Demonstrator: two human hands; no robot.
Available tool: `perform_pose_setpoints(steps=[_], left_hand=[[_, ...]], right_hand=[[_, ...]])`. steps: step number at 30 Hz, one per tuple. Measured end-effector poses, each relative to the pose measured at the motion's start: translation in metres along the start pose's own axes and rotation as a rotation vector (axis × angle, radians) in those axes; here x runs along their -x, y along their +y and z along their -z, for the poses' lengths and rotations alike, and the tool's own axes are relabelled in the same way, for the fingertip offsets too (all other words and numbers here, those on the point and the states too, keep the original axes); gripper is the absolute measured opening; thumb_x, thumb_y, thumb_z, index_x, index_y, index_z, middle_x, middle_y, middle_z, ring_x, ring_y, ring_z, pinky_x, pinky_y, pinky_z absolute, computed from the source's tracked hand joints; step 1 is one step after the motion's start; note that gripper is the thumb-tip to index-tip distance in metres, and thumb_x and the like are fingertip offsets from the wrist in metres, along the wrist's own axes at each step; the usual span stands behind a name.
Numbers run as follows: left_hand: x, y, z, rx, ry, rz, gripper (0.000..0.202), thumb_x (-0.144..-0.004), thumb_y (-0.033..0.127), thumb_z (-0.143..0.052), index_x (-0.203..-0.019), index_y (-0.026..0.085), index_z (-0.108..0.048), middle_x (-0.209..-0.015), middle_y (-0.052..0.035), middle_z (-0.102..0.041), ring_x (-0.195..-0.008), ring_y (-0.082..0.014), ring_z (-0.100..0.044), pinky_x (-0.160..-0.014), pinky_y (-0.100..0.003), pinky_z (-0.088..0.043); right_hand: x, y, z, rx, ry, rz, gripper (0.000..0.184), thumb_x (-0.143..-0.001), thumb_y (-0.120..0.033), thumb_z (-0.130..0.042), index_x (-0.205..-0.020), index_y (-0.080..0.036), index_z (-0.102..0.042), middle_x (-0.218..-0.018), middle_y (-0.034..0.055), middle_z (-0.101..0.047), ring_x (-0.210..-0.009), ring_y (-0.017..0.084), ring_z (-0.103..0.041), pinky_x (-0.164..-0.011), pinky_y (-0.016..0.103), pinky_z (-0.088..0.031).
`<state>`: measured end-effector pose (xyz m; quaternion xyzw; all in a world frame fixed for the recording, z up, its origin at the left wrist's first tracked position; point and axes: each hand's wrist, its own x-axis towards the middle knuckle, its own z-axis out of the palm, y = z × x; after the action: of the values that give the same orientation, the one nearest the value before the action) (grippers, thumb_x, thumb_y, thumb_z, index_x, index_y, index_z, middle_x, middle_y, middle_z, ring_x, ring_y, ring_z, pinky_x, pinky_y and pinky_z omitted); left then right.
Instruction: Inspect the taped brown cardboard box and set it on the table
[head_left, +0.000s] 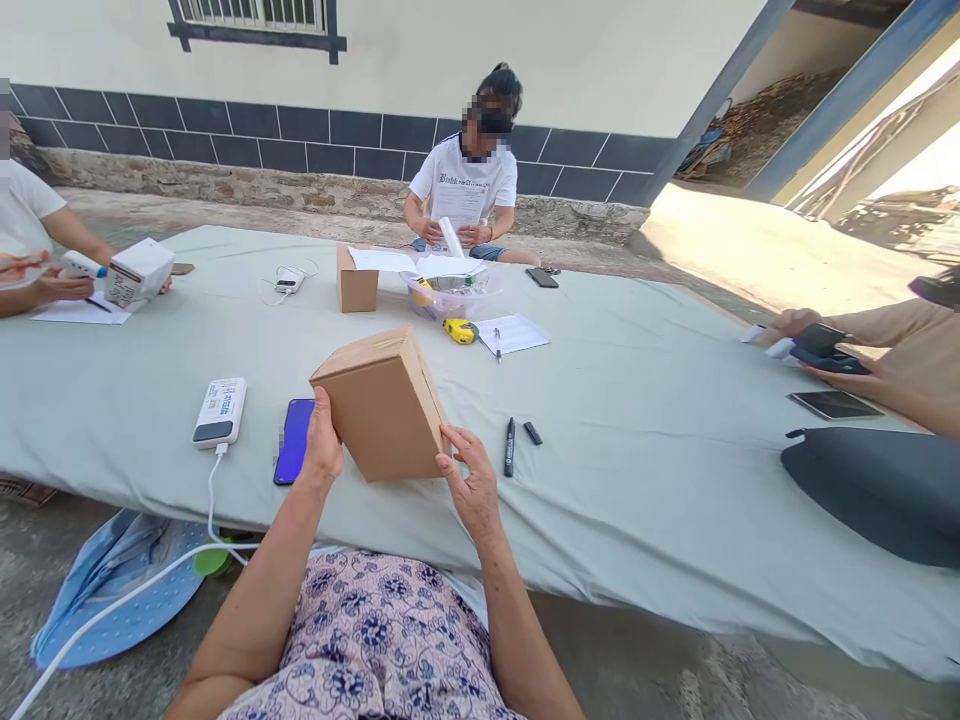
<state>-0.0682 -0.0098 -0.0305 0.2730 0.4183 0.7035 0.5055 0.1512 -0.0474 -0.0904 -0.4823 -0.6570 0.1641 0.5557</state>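
A brown cardboard box (386, 415) is held tilted between my two hands, over the near part of the table. My left hand (324, 440) grips its left side, the thumb up along the edge. On the right side my right hand (472, 480) presses its fingers against the lower corner. To the right of the box lies a black marker (510, 448), with its cap (532, 433) off beside it. A phone with a blue screen (294, 440) lies just left of my left hand, partly hidden by it.
A white power bank (220, 412) with a cable lies at left. Farther back are a plastic tub (450, 300), a smaller cardboard box (357, 285), a yellow tape measure (460, 330) and a paper sheet (517, 334). Other people sit around; a dark visor (877, 490) lies at right.
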Motion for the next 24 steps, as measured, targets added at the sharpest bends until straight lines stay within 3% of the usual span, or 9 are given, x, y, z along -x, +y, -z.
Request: perform_pose_setpoints(steps=[4, 7, 11, 13, 19, 24], left_hand=[[-0.005, 0.000, 0.007, 0.006, 0.075, 0.018, 0.068, -0.087, 0.078, -0.050, -0.129, 0.027, -0.067, -0.142, -0.0072, -0.066, -0.142, -0.0288, -0.051, -0.101, -0.038, -0.057], [-0.006, -0.006, 0.009, 0.012, 0.076, 0.058, 0.067, -0.085, 0.079, -0.053, -0.127, 0.028, -0.067, -0.141, -0.0075, -0.066, -0.140, -0.0288, -0.052, -0.098, -0.039, -0.059], [0.002, -0.021, 0.005, 0.004, -0.046, 0.162, 0.069, -0.081, 0.079, -0.059, -0.127, 0.027, -0.065, -0.142, -0.0099, -0.064, -0.135, -0.0307, -0.056, -0.091, -0.040, -0.061], [0.007, -0.028, 0.002, -0.017, -0.119, 0.195, 0.069, -0.081, 0.078, -0.061, -0.127, 0.027, -0.064, -0.144, -0.0108, -0.063, -0.131, -0.0308, -0.059, -0.088, -0.040, -0.061], [0.020, -0.034, -0.007, -0.097, -0.299, 0.129, 0.054, -0.086, 0.066, -0.064, -0.130, 0.035, -0.059, -0.152, -0.0034, -0.055, -0.131, -0.0248, -0.056, -0.087, -0.034, -0.058], [0.024, -0.030, -0.012, -0.104, -0.294, 0.176, 0.055, -0.084, 0.065, -0.067, -0.131, 0.038, -0.055, -0.150, -0.0031, -0.056, -0.132, -0.0251, -0.056, -0.085, -0.034, -0.058]], right_hand=[[0.002, -0.002, -0.003, -0.018, -0.006, -0.075, 0.042, -0.096, -0.048, -0.058, -0.130, -0.026, -0.068, -0.131, 0.0123, -0.067, -0.112, 0.022, -0.068, -0.084, 0.037, -0.062], [0.000, -0.005, -0.002, -0.043, 0.073, -0.067, 0.041, -0.097, -0.048, -0.057, -0.127, -0.024, -0.070, -0.125, 0.0122, -0.070, -0.101, 0.020, -0.070, -0.077, 0.034, -0.062], [-0.007, -0.005, 0.009, 0.020, 0.275, -0.044, 0.041, -0.098, -0.051, -0.052, -0.117, -0.024, -0.075, -0.116, 0.0105, -0.073, -0.107, 0.023, -0.067, -0.090, 0.043, -0.059], [-0.011, -0.004, 0.016, 0.024, 0.324, -0.102, 0.044, -0.097, -0.055, -0.051, -0.114, -0.023, -0.077, -0.114, 0.0106, -0.074, -0.107, 0.024, -0.066, -0.090, 0.045, -0.059], [-0.015, 0.002, 0.025, -0.196, 0.293, -0.503, 0.061, -0.093, -0.067, -0.048, -0.121, -0.020, -0.074, -0.125, 0.0136, -0.068, -0.103, 0.024, -0.067, -0.058, 0.028, -0.059], [-0.012, 0.008, 0.026, -0.235, 0.332, -0.478, 0.060, -0.092, -0.068, -0.047, -0.118, -0.020, -0.074, -0.125, 0.0130, -0.069, -0.107, 0.024, -0.066, -0.063, 0.029, -0.060]])
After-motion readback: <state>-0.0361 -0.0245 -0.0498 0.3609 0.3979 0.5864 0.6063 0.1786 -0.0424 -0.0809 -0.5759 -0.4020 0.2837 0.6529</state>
